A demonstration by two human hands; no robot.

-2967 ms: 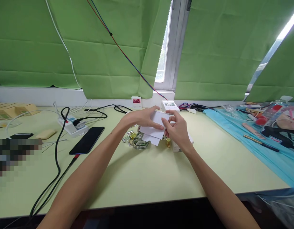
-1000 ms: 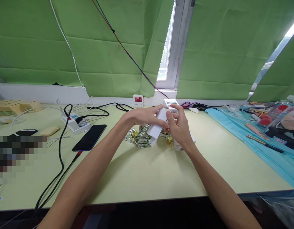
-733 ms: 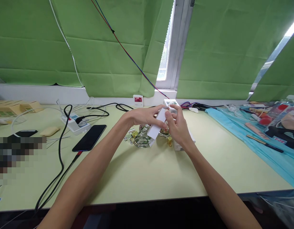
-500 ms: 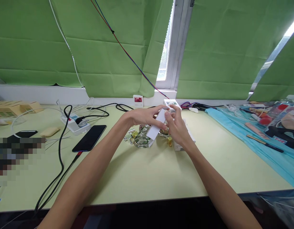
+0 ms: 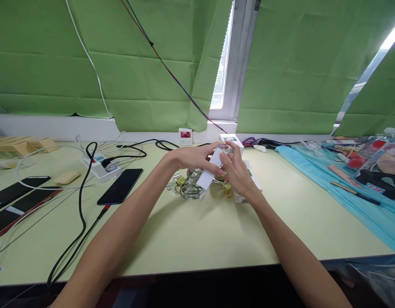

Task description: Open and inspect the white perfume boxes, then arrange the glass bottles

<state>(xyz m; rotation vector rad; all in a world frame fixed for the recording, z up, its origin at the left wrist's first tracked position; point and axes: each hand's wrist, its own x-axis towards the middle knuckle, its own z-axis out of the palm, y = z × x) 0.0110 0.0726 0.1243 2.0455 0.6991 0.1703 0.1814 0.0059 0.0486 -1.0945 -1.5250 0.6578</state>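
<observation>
Between my two hands a small white cardboard box (image 5: 209, 174) is held tilted above the table. My left hand (image 5: 197, 158) grips it from the left, thumb below and fingers over its far end. On its right side, my right hand (image 5: 237, 170) pinches it near the upper end. Several clear glass bottles (image 5: 190, 189) lie right below and behind the box, partly hidden by it and my hands. A gold cap (image 5: 228, 191) rests under my right hand. Behind my right wrist, another white box (image 5: 254, 176) is partly covered.
A black phone (image 5: 120, 186) lies to the left, near a white power strip (image 5: 103, 167) and black cables. White boxes (image 5: 231, 141) stand at the back. On the right, a blue cloth (image 5: 338, 196) bears a pen (image 5: 355, 193) and a plastic bottle (image 5: 381, 143).
My hands and the white box have barely moved. At the far left, phones now show where a blurred patch was.
</observation>
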